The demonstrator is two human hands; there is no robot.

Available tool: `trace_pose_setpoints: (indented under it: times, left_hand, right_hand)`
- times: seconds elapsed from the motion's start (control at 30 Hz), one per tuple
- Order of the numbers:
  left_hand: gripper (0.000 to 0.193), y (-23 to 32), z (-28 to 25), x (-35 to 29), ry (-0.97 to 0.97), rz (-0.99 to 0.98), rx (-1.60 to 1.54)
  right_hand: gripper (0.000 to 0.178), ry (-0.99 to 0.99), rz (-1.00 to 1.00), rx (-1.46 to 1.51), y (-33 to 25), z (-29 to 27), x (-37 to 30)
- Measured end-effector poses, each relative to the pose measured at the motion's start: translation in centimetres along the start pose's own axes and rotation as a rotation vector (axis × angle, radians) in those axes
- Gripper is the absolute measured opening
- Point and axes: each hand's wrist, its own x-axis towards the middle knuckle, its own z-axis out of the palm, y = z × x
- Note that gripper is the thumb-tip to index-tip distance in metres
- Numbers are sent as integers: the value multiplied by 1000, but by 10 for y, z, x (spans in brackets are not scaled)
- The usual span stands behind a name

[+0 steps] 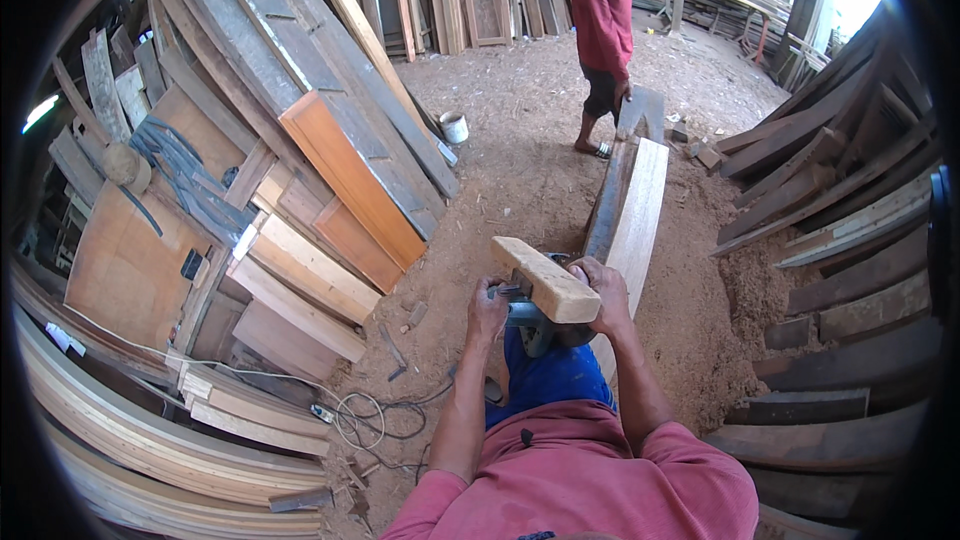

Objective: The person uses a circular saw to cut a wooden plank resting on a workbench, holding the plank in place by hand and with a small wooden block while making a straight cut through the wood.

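In front of my waist is a teal power tool [538, 332] with a pale, round-cornered wooden block [545, 282] across its top. My left hand [487, 312] is closed around a dark metal part at the tool's left side. On the other side, my right hand [606, 290] grips the tool close to the block's right end; the block partly hides its fingers. Beyond my hands, a long pale plank [640, 215] runs away from me beside a dark beam [608, 202]. The tool's underside is out of sight.
At the beam's far end a person [603, 20] in a red top stands with a hand on it. Boards [330, 70] lean thickly on the left, and more timber [860, 290] is stacked right. A cable [365, 415] coils on the shaving-covered floor; a white bucket [454, 127] stands farther off.
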Motion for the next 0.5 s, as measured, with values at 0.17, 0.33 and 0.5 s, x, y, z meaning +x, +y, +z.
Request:
trace_pose_setpoints:
  times: [0.17, 0.33, 0.5]
  left_hand:
    - [26, -7, 1, 2, 23, 24, 4]
    - [34, -21, 2, 10, 9, -63, -52]
    - [36, -19, 3, 9, 19, -13, -3]
  right_hand:
    - [29, -30, 20, 16, -2, -1, 2]
    - [28, -37, 45, 37, -5, 2, 3]
    - [28, -26, 23, 18, 1, 3, 3]
